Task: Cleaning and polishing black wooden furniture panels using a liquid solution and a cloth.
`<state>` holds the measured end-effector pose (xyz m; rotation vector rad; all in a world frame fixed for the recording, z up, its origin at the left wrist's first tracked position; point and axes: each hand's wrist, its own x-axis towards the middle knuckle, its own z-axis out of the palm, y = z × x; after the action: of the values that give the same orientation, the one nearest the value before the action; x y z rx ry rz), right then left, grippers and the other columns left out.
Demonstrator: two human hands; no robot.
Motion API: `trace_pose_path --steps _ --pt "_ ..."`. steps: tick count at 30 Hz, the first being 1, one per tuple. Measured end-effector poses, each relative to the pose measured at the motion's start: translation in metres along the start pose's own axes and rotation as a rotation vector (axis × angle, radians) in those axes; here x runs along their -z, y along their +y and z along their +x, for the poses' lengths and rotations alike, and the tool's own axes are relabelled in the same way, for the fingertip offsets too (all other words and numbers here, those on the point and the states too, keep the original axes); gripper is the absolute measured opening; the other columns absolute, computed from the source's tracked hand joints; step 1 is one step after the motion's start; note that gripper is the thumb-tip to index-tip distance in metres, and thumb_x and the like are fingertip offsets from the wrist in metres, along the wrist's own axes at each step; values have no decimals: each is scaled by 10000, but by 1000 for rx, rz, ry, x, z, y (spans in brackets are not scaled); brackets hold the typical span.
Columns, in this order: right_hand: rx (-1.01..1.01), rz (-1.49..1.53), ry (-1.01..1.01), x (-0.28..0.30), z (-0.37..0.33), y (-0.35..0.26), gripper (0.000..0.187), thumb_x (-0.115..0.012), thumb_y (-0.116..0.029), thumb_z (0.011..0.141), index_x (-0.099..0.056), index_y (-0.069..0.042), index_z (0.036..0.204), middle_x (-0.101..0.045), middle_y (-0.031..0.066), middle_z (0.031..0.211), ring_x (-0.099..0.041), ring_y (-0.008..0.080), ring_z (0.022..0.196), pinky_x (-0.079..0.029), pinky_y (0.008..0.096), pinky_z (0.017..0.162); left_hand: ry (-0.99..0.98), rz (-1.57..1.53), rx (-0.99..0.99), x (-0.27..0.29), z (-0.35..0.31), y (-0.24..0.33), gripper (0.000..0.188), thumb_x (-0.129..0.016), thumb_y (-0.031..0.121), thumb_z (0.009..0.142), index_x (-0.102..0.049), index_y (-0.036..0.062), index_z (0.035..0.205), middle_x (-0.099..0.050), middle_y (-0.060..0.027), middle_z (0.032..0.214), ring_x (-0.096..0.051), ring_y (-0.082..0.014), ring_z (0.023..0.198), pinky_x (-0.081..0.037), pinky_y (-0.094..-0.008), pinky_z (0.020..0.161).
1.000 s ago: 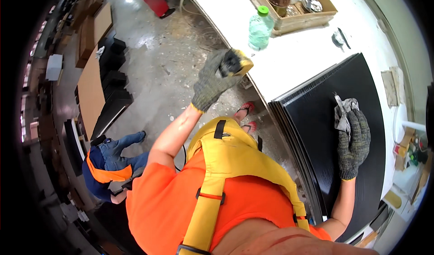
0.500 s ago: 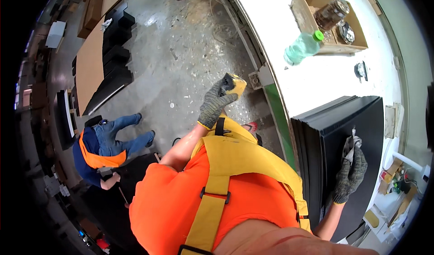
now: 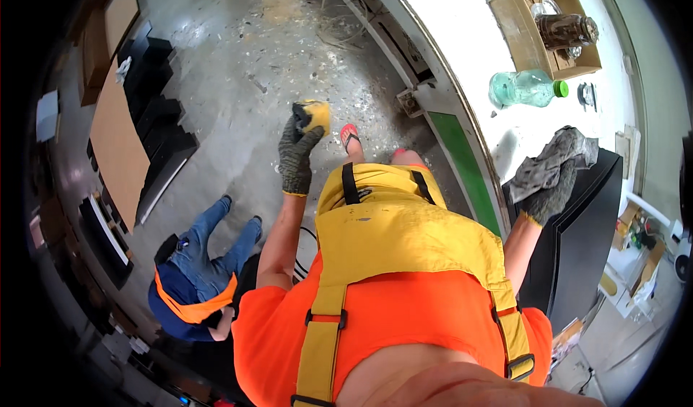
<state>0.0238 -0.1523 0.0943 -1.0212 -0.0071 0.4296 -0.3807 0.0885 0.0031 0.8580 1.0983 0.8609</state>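
Since half a second ago, our right hand [image 3: 547, 202] has shifted with its grey rag [image 3: 554, 158] from the face of the black panel stack [image 3: 581, 244] to its far edge; our view has turned too. Right fingers seem bunched into the cloth, tips hidden. Our left hand [image 3: 295, 163] grasps a yellow-and-black sponge [image 3: 318, 116], thumb and fingers pinching it over bare floor, well apart from the stack. Risks, as we judge: a wide sweep of the loose rag could catch the green-capped bottle [image 3: 523, 89] and tip it; dark residue on the sponge could mark our clothing if the arm drops; pressure at the edge could slide the top panel. Nearby: a wooden box [image 3: 508, 23] with a brown jar [image 3: 564, 31] hems in the bench [image 3: 469, 10] beyond the bottle, and a co-worker [image 3: 193, 291] bends at our left.
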Motion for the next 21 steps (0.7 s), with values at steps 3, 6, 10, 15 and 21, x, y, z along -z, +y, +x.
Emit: trace_pose_path --steps 3,6,10,15,21 --pt "187 -108 6 9 37 20 416 -560 -121 992 -526 -34 1398 -638 118 1273 -645 194 954 -525 307 819 -33 -7 40 0 22 2 595 -718 1 854 -510 -3 1412 -622 -72 1297 -588 -166 1168 -482 -311 998" --pt "370 -704 326 15 70 43 362 -623 -135 968 -599 -45 1318 -694 123 1129 -636 183 904 -522 283 781 -100 -47 61 -24 39 7 570 -719 -1 852 -530 -1 1391 -622 -70 1297 -589 -171 1171 -475 -317 1005" --pt "500 -1411 255 31 95 72 482 -676 -254 905 -609 9 1304 -662 199 1245 -628 323 1110 -465 385 995 -158 70 -47 -67 34 24 485 -664 28 872 -563 -15 1345 -614 -65 1308 -566 -169 1188 -439 -313 1027" --pt "742 -1948 264 58 97 100 470 -581 -333 940 -622 -68 1326 -587 233 1344 -545 424 1233 -408 491 1076 -133 43 19 -117 12 38 558 -665 78 856 -529 -14 1390 -608 -77 1298 -560 -172 1179 -434 -304 1019" --pt "742 -1805 328 76 103 110 407 -626 -345 927 -672 -143 1278 -578 160 1377 -513 370 1279 -361 497 1095 -254 24 66 -159 9 44 592 -720 53 818 -530 -19 1375 -622 -80 1237 -593 -194 1132 -456 -304 994"
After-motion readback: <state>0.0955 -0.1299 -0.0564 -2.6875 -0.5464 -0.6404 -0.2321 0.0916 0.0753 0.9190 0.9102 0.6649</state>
